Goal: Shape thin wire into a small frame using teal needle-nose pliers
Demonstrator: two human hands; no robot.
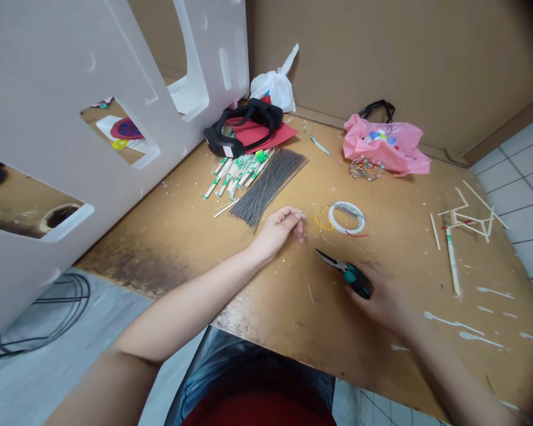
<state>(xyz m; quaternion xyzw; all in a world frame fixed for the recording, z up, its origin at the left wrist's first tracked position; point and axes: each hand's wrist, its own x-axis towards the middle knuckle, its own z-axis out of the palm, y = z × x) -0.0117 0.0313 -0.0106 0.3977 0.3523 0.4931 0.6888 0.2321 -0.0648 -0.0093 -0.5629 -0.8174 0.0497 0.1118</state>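
My right hand (pixel 384 296) is closed around the green and black handles of a pair of long-nose pliers (pixel 354 279). Their dark jaws point left, apart from my other hand. With thumb and fingertips pinched together, my left hand (pixel 281 229) hovers over the table; whatever is between the fingertips is too small to make out. Just right of it lie a curled yellow wire (pixel 323 223) and a white ring-shaped coil (pixel 360 223). A bundle of thin grey wires (pixel 270 188) rests behind my left hand. One short thin wire (pixel 310 294) lies near the front edge.
Wrapped chopsticks (pixel 224 177) and a black headset strap (pixel 224 142) on red paper (pixel 286 137) occupy the back left. Farther right are a pink bag (pixel 408 145), joined sticks (pixel 471 223) and white glue streaks (pixel 453 322). A white plastic panel (pixel 71 53) stands at left.
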